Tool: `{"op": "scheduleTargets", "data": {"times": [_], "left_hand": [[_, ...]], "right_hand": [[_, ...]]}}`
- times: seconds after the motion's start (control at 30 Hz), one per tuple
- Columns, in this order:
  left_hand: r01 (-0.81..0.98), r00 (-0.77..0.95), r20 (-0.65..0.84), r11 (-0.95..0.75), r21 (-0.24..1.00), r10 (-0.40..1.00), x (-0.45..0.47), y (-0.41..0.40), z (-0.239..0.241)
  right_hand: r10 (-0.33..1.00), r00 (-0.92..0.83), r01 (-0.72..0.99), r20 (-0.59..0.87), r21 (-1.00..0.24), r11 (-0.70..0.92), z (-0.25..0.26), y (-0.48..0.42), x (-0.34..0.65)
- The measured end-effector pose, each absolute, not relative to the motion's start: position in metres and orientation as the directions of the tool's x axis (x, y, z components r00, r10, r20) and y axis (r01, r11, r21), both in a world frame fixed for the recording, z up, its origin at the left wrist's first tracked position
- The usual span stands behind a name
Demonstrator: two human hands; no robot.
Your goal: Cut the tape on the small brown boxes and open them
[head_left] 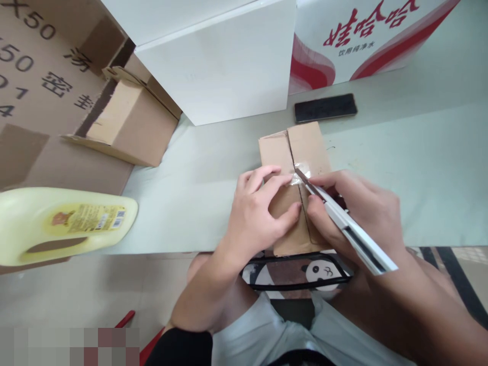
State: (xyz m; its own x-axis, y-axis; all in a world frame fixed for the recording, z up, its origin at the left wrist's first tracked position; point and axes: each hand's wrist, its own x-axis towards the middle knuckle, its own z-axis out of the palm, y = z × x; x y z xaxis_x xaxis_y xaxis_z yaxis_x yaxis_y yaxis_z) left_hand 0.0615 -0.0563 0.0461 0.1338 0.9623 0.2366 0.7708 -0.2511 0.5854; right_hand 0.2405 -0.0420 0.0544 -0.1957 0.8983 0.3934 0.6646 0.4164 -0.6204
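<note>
A small cardboard box lies on the table near its front edge, its two top flaps meeting along a middle seam. Clear tape crosses that seam. My right hand grips a white utility knife, and the blade tip touches the tape at the seam. My left hand rests on the left flap with fingers spread, fingertips beside the tape and thumb close to the seam.
Behind the box lies a black phone. White cartons and a red-and-white carton stand at the back. An open cardboard box, a large printed carton and a yellow jug are at left.
</note>
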Motion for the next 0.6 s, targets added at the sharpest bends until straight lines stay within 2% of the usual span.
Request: {"op": "scheduleTargets", "data": {"times": [0.6], "left_hand": [[0.787,0.120,0.249,-0.245,0.566,0.961,0.0626,-0.0571,0.0437]], "right_hand": [[0.891,-0.227,0.693,0.394,-0.577,0.432,0.0532,-0.0407,0.2403]]}}
